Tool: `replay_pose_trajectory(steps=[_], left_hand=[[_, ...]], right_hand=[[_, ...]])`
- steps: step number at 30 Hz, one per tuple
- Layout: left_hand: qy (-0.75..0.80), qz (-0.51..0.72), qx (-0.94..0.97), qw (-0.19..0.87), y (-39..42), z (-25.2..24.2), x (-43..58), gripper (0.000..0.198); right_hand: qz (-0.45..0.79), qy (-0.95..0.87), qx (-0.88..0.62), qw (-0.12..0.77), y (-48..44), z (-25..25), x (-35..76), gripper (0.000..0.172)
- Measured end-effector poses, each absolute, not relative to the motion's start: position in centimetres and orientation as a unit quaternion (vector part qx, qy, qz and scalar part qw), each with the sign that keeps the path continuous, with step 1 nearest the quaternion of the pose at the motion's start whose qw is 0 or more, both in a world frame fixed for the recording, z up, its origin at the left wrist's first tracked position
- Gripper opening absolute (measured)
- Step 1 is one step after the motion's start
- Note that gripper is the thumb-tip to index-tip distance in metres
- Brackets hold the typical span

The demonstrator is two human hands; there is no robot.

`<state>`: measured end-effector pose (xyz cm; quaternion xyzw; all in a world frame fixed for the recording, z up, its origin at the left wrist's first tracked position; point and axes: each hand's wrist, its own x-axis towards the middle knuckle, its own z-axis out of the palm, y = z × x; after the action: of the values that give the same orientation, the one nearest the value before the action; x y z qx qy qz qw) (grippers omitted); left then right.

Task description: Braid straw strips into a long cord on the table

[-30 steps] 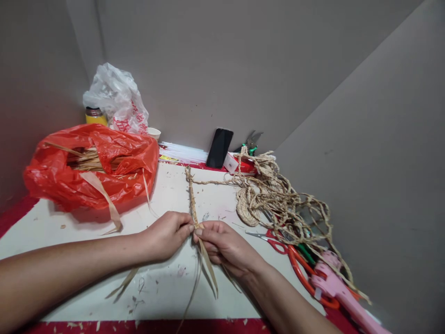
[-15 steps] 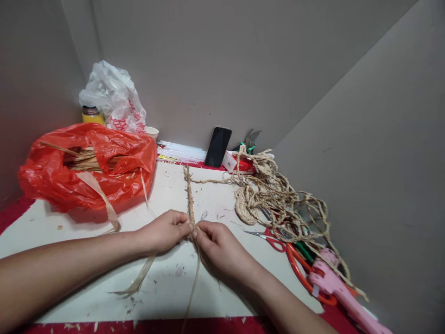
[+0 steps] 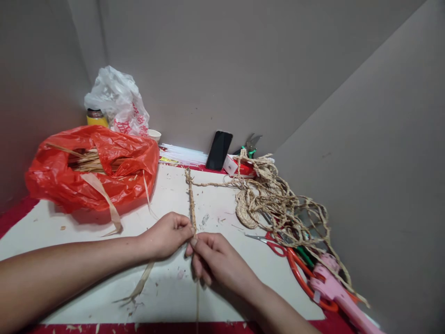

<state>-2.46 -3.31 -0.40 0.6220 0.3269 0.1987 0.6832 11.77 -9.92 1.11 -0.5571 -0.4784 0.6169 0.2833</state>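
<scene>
A braided straw cord (image 3: 191,199) runs down the middle of the white board (image 3: 167,287). My left hand (image 3: 170,235) pinches the cord's lower end between thumb and forefinger. Right against it, my right hand (image 3: 213,255) is closed with thumb and forefinger on a straw strand (image 3: 197,301), whose tail hangs down toward the near edge. Another pale, flat straw strip (image 3: 141,283) trails from under my left hand to the lower left. At the cord's top, a thinner length leads right into a tangled heap of braided cord (image 3: 267,195).
On the left sits a red plastic bag (image 3: 139,181) of straw strips, with a white bag (image 3: 114,99) and yellow jar (image 3: 97,119) behind. A phone (image 3: 219,150) leans on the back wall. Scissors (image 3: 276,248), orange-handled scissors (image 3: 299,273) and a pink glue gun (image 3: 330,283) lie right.
My right hand has turned and dropped slightly, its lower fingers now showing beneath the cord. The hanging strand has swung to a straighter line. My left hand keeps its pinch.
</scene>
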Motion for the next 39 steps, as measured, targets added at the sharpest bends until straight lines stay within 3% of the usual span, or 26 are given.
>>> replay_pose_trajectory(steps=[4,9,13,16,19,21,25,32,39], left_hand=[[0.337,0.203,0.6,0.696,-3.4,-0.4,-2.4,0.025],[0.369,0.196,0.593,0.688,-3.5,0.0,-2.3,0.021],[0.38,0.197,0.583,0.69,-3.4,0.3,-2.4,0.022],[0.371,0.192,0.563,0.713,-3.5,0.9,-2.6,0.023],[0.359,0.184,0.543,0.737,-3.6,1.2,-2.6,0.023],[0.325,0.188,0.538,0.755,-3.5,1.0,-2.6,0.026],[0.29,0.19,0.567,0.747,-3.1,0.1,-2.6,0.029],[0.301,0.16,0.664,0.666,-2.8,0.3,-3.0,0.026],[0.321,0.103,0.736,0.587,-2.9,1.8,-3.6,0.026]], right_hand=[[0.58,-0.483,-0.597,0.272,-10.4,0.2,10.8,0.031],[0.387,-0.647,-0.624,0.202,-11.7,1.4,10.7,0.032],[0.433,-0.714,-0.537,0.117,-12.6,4.1,11.8,0.03],[0.414,-0.679,-0.569,0.209,-11.6,5.2,13.3,0.038],[0.351,-0.617,-0.619,0.337,-9.8,4.2,14.3,0.033],[0.437,-0.581,-0.589,0.352,-8.9,2.8,14.2,0.032],[0.618,-0.502,-0.531,0.289,-8.4,0.6,13.4,0.044],[0.612,-0.527,-0.538,0.241,-8.0,0.9,13.9,0.05],[0.651,-0.401,-0.555,0.327,-8.5,0.6,13.0,0.041]])
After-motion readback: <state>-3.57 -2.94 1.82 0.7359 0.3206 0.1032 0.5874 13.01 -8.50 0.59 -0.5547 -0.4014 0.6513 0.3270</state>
